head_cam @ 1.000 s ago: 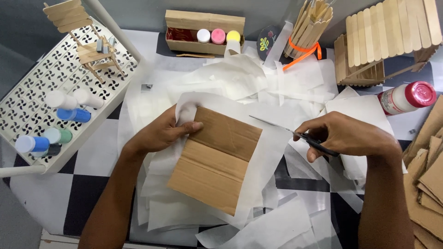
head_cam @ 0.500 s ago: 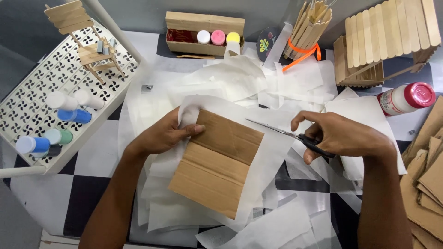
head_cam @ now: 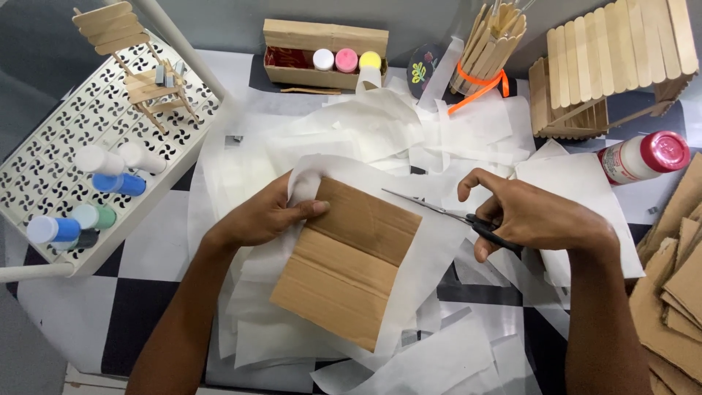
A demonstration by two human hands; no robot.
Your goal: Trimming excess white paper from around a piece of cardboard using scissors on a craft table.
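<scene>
Two hands share the work: the left hand (head_cam: 267,216) pins the cardboard piece (head_cam: 347,260) and white paper sheet (head_cam: 431,256) mid-surface so nothing slides, while the right hand (head_cam: 534,219), grip closed through the scissors (head_cam: 457,217), angles the blades (parted) leftward over the paper

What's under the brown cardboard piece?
A sheet of white paper lies under the brown folded cardboard piece, sticking out around its edges, with more white paper scraps beneath. Whatever lies directly below the cardboard's middle is covered.
</scene>
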